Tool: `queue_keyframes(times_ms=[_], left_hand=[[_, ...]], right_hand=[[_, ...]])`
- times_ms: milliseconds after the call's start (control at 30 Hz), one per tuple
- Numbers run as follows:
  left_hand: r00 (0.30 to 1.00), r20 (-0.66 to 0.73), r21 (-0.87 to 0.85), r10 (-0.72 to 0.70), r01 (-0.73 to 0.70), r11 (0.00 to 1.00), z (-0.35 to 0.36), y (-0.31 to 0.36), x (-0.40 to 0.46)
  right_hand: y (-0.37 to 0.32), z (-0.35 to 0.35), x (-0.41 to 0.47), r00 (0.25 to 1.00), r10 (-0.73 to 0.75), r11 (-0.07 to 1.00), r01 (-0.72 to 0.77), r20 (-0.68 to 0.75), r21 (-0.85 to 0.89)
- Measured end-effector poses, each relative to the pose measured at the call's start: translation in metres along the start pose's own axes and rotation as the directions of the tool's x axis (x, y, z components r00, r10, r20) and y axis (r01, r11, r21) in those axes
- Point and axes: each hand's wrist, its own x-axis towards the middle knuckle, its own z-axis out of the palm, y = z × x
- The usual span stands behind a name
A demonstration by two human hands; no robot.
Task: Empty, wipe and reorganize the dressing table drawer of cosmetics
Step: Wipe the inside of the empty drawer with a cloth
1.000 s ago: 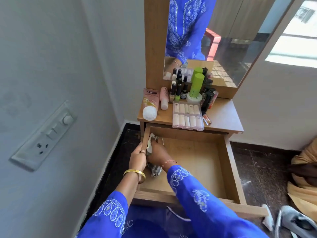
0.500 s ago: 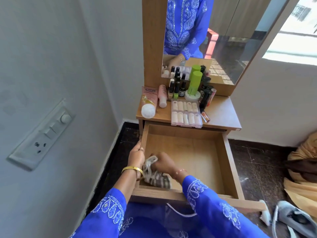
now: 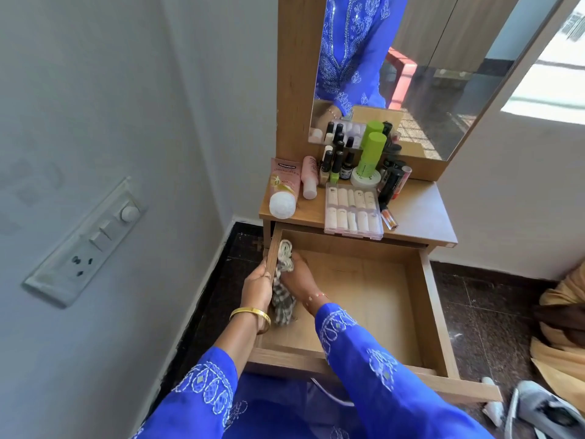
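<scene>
Right hand (image 3: 296,275) bunching checked cloth (image 3: 282,282) against drawer (image 3: 424,299) left wall, left hand (image 3: 258,285) gripping that wall's rim; tube (image 3: 282,191) label unreadable.

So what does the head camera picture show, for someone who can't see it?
A person in blue embroidered sleeves wipes the inside left wall of an open, empty wooden drawer with a striped cloth held in the right hand, while the left hand grips the drawer's left edge. Cosmetics crowd the tabletop above, below a mirror.
</scene>
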Motion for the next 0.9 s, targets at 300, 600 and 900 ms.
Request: queue_keyframes(times_ms=[300, 600, 900], left_hand=[[0.997, -0.065, 0.144, 0.051, -0.041, 0.989, 0.002, 0.0, -0.002], [0.899, -0.063, 0.479, 0.432, -0.353, 0.804, 0.007, 0.002, -0.018], [0.686, 0.462, 0.639, 0.562, -0.697, 0.326, 0.032, -0.008, -0.037]], right_hand=[[0.021, -0.025, -0.064, 0.828, 0.079, 0.766, 0.306, 0.555, -0.565], [0.026, -0.064, -0.065, 0.884, 0.251, 0.656, 0.143, 0.393, -0.741], [0.06, -0.099, -0.096, 0.972, 0.227, 0.38, -0.139, -0.053, -0.914]])
